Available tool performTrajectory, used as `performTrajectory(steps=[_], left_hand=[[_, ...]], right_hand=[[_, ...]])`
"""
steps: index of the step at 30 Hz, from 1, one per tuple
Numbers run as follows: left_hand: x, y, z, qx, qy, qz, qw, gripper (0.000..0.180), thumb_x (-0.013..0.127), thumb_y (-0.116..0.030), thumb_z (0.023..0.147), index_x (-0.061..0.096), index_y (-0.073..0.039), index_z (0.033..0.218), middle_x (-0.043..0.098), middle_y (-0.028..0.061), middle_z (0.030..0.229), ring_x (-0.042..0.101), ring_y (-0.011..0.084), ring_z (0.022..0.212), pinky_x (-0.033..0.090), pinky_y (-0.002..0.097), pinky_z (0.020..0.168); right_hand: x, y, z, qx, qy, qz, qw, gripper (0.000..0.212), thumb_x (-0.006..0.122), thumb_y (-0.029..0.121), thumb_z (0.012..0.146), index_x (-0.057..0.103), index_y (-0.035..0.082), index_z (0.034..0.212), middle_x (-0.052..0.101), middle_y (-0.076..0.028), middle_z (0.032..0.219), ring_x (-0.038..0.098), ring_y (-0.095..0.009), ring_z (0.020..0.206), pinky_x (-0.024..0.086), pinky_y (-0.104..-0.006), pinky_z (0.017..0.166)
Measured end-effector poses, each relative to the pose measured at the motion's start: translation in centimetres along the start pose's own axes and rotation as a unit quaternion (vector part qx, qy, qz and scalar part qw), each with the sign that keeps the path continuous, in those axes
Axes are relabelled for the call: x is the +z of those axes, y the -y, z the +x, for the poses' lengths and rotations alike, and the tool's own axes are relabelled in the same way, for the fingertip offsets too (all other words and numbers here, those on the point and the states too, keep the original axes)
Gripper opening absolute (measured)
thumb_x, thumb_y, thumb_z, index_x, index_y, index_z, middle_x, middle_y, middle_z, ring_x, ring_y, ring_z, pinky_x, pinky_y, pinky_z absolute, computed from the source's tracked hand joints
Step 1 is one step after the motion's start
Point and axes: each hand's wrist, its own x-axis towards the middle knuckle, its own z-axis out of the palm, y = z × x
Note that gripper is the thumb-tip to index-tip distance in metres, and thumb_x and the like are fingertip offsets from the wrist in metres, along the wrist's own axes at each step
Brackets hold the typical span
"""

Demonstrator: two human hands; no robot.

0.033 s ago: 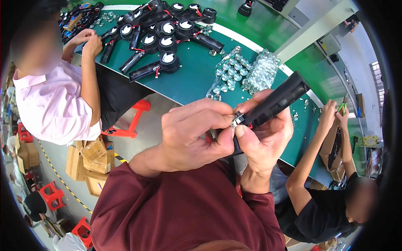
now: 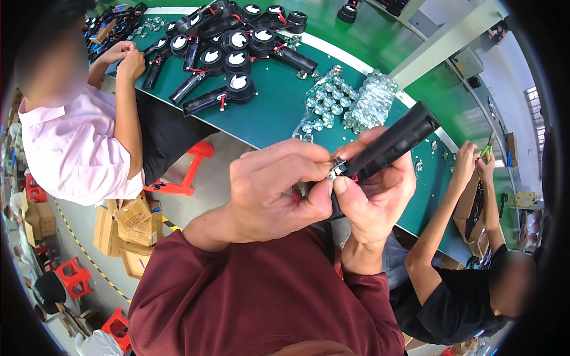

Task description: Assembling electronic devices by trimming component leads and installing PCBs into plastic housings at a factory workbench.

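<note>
My right hand (image 2: 383, 199) is wrapped round a black tubular handle (image 2: 395, 142), tilted up to the right. Part of the same unit shows dark below my fingers; its other end is hidden behind my hands. My left hand (image 2: 276, 187) pinches a small circuit board (image 2: 337, 169) with metal parts against the handle's inner end. The tip of my right thumb lies right beside the board. A bit of red wire (image 2: 355, 177) shows at the handle's end. Both hands are raised in front of my chest, over the table's near edge.
On the green table (image 2: 270, 121) lies a heap of black round-headed units with handles (image 2: 237, 62). Small boards (image 2: 326, 104) lie beside a clear bubbly pack of them (image 2: 371, 101). One co-worker (image 2: 77, 142) sits left; another (image 2: 457, 291), at right, holds green-handled scissors (image 2: 487, 153).
</note>
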Motion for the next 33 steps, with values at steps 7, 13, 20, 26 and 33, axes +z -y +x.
performTrajectory(steps=[7,13,20,26,33], left_hand=[[-0.8,-0.1,0.7,-0.014,0.036,-0.001,0.999,0.019,0.076,0.004,0.069,0.067,0.000,0.085,0.072,0.0117,0.087,0.071,0.0209,0.067,0.057,0.0284,0.056],[-1.2,-0.2,0.4,-0.028,0.051,-0.010,0.998,0.014,0.075,0.003,0.069,0.068,0.005,0.080,0.072,0.0172,0.084,0.069,0.0203,0.066,0.054,0.0268,0.058],[-1.3,-0.4,0.6,0.000,0.042,0.001,0.999,0.017,0.076,0.006,0.067,0.066,-0.001,0.079,0.071,0.0100,0.085,0.070,0.0194,0.065,0.057,0.0279,0.054],[-0.8,-0.2,0.3,0.029,0.010,-0.012,0.999,0.016,0.075,0.005,0.067,0.065,-0.001,0.078,0.070,0.0098,0.082,0.069,0.0203,0.063,0.056,0.0281,0.053],[-0.5,-0.2,0.2,0.037,-0.004,-0.009,0.999,0.015,0.075,0.004,0.068,0.065,-0.001,0.077,0.069,0.0100,0.081,0.068,0.0202,0.062,0.056,0.0282,0.053]], right_hand=[[1.0,1.0,0.2,0.005,-0.043,-0.025,0.999,0.060,0.081,0.006,0.073,0.052,-0.006,0.123,0.066,-0.013,0.096,0.066,-0.020,0.090,0.055,-0.0307,0.082],[0.8,0.3,-0.4,-0.024,-0.047,-0.077,0.996,0.062,0.082,0.009,0.073,0.051,-0.007,0.124,0.066,-0.015,0.098,0.066,-0.021,0.092,0.054,-0.0314,0.084],[0.6,-0.3,-0.4,-0.110,0.008,-0.062,0.992,0.055,0.078,-0.003,0.075,0.050,-0.008,0.122,0.065,-0.014,0.101,0.065,-0.017,0.087,0.055,-0.0291,0.075],[0.6,-0.5,-0.5,-0.149,0.019,-0.088,0.985,0.054,0.079,-0.001,0.074,0.051,-0.008,0.120,0.065,-0.015,0.099,0.065,-0.018,0.084,0.054,-0.0297,0.073],[0.8,-0.5,-0.5,-0.168,0.006,-0.107,0.980,0.053,0.079,0.000,0.073,0.052,-0.008,0.118,0.066,-0.016,0.097,0.065,-0.019,0.081,0.055,-0.0306,0.070]])
